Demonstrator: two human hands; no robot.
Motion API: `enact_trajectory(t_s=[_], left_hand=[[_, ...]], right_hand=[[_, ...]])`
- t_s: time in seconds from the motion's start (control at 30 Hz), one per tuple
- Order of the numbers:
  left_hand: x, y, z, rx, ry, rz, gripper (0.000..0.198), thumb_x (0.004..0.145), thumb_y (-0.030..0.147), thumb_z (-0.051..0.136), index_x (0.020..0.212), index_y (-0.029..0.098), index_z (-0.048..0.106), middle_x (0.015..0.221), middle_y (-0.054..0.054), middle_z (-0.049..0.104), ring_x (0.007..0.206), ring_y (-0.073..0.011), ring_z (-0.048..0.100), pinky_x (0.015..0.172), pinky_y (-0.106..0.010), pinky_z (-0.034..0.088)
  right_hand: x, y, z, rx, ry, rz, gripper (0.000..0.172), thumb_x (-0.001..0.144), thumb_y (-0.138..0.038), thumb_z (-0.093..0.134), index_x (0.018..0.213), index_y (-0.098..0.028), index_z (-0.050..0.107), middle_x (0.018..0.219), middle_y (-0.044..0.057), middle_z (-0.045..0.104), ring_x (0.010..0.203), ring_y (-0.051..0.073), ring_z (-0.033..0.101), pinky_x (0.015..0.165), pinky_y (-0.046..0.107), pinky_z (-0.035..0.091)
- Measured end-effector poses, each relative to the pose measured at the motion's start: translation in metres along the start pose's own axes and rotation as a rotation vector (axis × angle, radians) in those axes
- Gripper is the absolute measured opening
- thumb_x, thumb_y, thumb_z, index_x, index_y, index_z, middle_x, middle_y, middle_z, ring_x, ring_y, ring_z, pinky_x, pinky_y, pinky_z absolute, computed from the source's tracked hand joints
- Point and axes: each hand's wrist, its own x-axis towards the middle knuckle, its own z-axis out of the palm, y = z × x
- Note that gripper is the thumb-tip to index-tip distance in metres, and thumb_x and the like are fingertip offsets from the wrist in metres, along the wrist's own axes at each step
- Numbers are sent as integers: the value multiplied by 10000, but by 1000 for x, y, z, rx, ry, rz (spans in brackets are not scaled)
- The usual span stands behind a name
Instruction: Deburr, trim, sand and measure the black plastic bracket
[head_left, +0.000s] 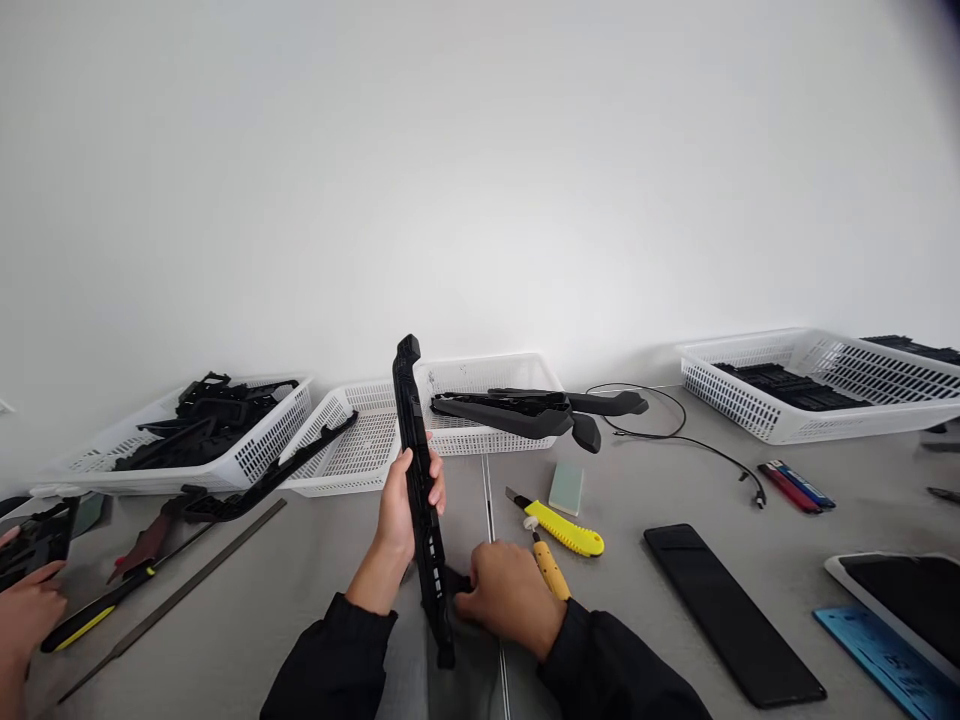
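My left hand (397,505) is closed around a long black plastic part (421,470), which stands nearly upright before me with its top leaning slightly left. Close to the part's lower end, on its right side, my right hand (506,590) is curled shut. A small dark piece shows at its fingertips; I cannot make out what it is. Just right of that hand lie a yellow-handled tool (551,570), a yellow utility knife (566,527) with its blade out, and a pale green block (566,488).
White baskets (300,487) line the wall; longer black parts (517,412) rest across the middle one. Another person's hand (30,610) works at far left, near a file (187,590). A black phone-shaped slab (731,610), lighters (796,487) and a cable (712,447) lie right.
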Motion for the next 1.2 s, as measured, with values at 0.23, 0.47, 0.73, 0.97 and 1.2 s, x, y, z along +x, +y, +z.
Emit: enact_trajectory(t_s=[0.23, 0.47, 0.73, 0.97, 1.2], left_hand=[[-29, -20, -21, 12, 17, -105, 495, 919, 580, 713, 1240, 222, 594, 807, 51, 578, 516, -95, 484, 437, -218, 476], [-36, -44, -25, 133, -39, -125, 327, 986, 541, 626, 1061, 238, 527, 817, 29, 610, 611, -134, 571, 505, -255, 549], [-48, -47, -14, 112, -74, -163, 371, 969, 503, 663, 1161, 252, 469, 877, 43, 618, 562, -107, 554, 493, -245, 515], [-53, -51, -11, 115, -108, -202, 415, 977, 520, 661, 1206, 239, 460, 737, 64, 599, 537, -120, 530, 501, -237, 501], [-53, -48, -11, 124, -94, -204, 361, 988, 534, 670, 1135, 243, 516, 714, 51, 588, 560, -133, 543, 519, -243, 514]], right_hand=[[15, 29, -2, 300, 214, -25, 260, 911, -268, 663, 661, -204, 627, 686, 37, 690, 694, 200, 627, 634, 303, 323], [18, 49, -14, 681, 342, -173, 396, 1087, -477, 472, 896, -191, 668, 803, 8, 626, 737, 182, 528, 678, 296, 410], [9, 40, -12, 1107, 164, -348, 351, 1099, -527, 566, 1009, -213, 695, 783, -5, 646, 669, 166, 564, 673, 302, 485], [7, 39, -9, 1143, 106, -319, 236, 1107, -443, 528, 1081, -232, 630, 772, -11, 697, 686, 186, 663, 677, 317, 508], [0, 31, -16, 1152, 74, -276, 215, 1083, -394, 498, 1188, -244, 611, 789, -18, 681, 729, 196, 655, 677, 322, 491]])
